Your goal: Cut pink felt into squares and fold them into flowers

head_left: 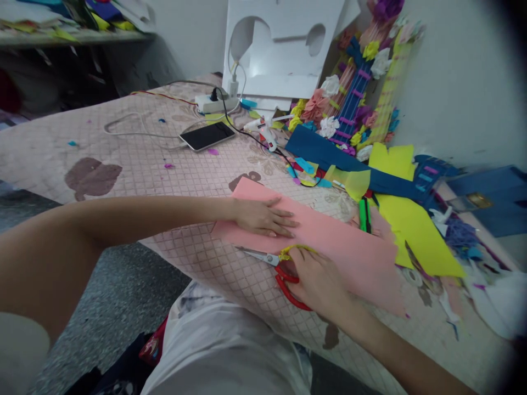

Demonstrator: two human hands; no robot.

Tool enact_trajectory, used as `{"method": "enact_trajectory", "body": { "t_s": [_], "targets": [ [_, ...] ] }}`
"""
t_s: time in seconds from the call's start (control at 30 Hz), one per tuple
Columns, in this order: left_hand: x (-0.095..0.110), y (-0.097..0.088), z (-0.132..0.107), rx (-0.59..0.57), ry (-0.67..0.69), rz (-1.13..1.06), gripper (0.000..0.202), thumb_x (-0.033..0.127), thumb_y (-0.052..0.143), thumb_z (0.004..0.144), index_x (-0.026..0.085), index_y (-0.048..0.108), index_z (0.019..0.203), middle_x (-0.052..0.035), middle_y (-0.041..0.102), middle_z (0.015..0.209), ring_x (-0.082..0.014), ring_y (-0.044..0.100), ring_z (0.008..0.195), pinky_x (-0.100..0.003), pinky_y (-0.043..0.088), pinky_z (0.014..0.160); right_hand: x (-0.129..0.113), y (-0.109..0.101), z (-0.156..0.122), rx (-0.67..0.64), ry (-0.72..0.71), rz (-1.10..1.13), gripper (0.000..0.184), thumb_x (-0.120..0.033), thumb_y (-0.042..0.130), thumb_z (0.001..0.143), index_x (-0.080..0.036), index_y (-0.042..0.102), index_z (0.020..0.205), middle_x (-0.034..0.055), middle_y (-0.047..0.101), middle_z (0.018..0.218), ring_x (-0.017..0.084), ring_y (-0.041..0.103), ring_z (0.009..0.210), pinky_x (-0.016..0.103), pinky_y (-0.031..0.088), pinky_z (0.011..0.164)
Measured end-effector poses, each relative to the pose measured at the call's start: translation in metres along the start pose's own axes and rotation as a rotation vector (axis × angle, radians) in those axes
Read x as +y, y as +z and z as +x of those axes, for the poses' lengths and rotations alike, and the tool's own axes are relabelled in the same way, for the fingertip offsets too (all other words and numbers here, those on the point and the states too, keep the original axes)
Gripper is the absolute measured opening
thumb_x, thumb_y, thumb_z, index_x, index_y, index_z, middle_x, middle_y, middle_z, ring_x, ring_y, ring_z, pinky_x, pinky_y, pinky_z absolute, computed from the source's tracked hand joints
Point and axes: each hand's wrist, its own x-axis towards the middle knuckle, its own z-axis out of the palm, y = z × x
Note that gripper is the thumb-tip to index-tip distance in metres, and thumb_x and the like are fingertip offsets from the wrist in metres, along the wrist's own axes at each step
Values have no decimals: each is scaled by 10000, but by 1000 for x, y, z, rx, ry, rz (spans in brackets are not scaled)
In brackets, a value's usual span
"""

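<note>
My left hand (265,217) lies flat with fingers stretched out on a long pink foam sheet (329,241), pressing its left end onto the quilted surface (135,164). My right hand (317,280) is curled over the handles of red scissors (284,274), fingers through the loops. The closed steel blades point left along the near edge of the pink sheet. Something yellow is wound around the upper handle.
A phone (207,135) and a power strip (214,101) with cables lie at the back. A glue gun (267,131), blue (329,153) and yellow foam sheets (411,225), paper flowers (329,104) and scraps crowd the right. A white foam block (284,49) leans on the wall.
</note>
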Motion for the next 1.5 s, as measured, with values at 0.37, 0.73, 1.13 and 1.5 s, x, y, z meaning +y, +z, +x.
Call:
{"method": "enact_trajectory", "body": {
  "t_s": [0.37,0.73,1.13,1.5],
  "targets": [
    [-1,0,1,102,25,-69,430,315,483,882,415,488,1300,63,379,1456,-188,263,1390,-432,-11,1154,-8,-3,10,-25,-15,32,233,-337,619,775,-181,513,913,89,653,852,254,621,817,323,417,679],
    [-1,0,1,37,16,-22,454,319,396,912,377,422,1361,47,312,1493,-186,206,1412,-440,-48,1150,-4,-1,9,11,-28,34,212,-307,617,774,-189,504,909,68,649,830,239,621,779,303,393,641],
    [-3,2,1,97,23,-31,440,300,435,901,401,459,1328,55,375,1459,-184,263,1391,-427,0,1158,-13,-3,20,-11,-23,61,253,-300,629,747,-190,510,941,77,653,868,257,620,815,330,421,674],
    [-7,3,2,107,31,-10,426,324,419,906,391,472,1323,48,362,1471,-180,262,1393,-412,38,1158,-12,-7,20,-20,-30,9,237,-290,639,755,-179,512,922,83,659,864,250,628,794,317,421,651]
  ]
}}
